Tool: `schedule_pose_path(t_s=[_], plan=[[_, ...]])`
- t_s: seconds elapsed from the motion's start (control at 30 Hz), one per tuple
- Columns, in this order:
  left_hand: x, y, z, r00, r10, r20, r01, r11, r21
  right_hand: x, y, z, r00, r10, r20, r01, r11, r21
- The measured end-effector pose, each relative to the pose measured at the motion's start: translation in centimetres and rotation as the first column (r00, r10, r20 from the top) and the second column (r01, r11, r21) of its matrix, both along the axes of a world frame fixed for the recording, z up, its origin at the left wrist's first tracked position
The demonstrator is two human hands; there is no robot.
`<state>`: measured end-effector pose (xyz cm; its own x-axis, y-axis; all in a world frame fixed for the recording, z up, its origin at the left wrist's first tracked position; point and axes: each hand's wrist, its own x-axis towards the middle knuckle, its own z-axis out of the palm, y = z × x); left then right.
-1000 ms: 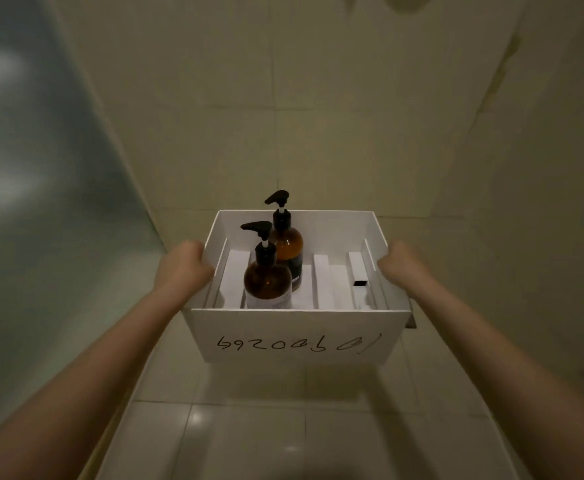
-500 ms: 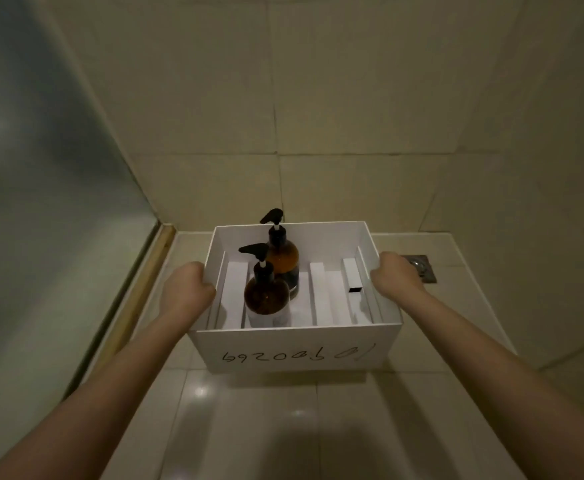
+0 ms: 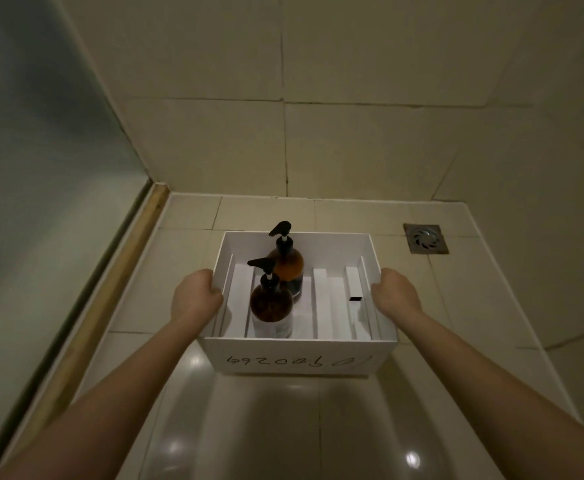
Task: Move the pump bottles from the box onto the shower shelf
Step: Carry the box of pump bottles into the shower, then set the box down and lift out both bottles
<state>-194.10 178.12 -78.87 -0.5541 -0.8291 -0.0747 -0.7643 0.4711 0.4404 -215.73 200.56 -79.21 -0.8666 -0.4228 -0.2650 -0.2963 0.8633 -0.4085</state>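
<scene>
Between the left hand (image 3: pixel 195 296) and right hand (image 3: pixel 395 292), each gripping a side of the white box (image 3: pixel 297 358) at frame centre, two pump bottles (image 3: pixel 272 304) stand upright, nearer the left.

**One head view, looking down into the shower corner**

We have a single wide-angle view from the head, facing forward and steeply down. It looks along both forearms to the white box (image 3: pixel 299 358) at mid-frame, fairly near. Beyond lie the floor tiles (image 3: pixel 266 427), the drain (image 3: pixel 425 238) at right, and the tiled wall (image 3: pixel 370 147).
</scene>
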Motion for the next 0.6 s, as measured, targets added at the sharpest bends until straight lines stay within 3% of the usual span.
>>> schedule_pose_path(t_s=[0.33,0.6], plan=[[0.3,0.5,-3.3,1.0,0.002,0.006,-0.002,0.999,0.034,0.7,0.3,-3.4,1.0,-0.007,0.024,0.007,1.0,0.004],[1.0,1.1,-5.2,0.996,0.028,-0.08,-0.026,0.999,0.027,1.6,0.5,-4.7,0.999,-0.026,-0.024,0.024,0.998,-0.056]])
